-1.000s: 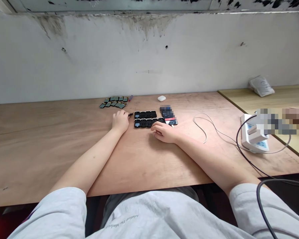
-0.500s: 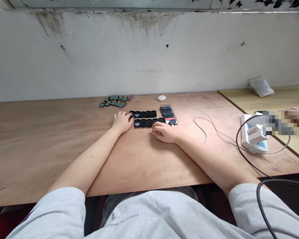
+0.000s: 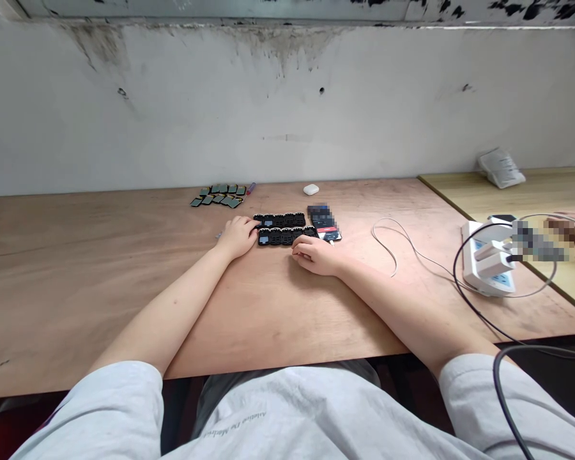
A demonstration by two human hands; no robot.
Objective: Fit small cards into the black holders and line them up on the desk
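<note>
Two rows of black trays with small pockets lie side by side on the wooden table. My left hand rests at their left end, fingers pinched together on a small black piece held against the back row. My right hand lies on the table at the front row's right end. Its fingers are curled, with the tips touching the tray, and what they hold, if anything, is hidden. Several small green chips are spread out behind my left hand.
A phone lies right of the trays, with a white cable looping further right. Also here are a white earbud case, a purple pen, a white power strip with plugs, a packet, and another person's hand at the right edge.
My left hand has slid right with the small black piece, from beside the trays to the back row's left end. My right hand has stayed put.
</note>
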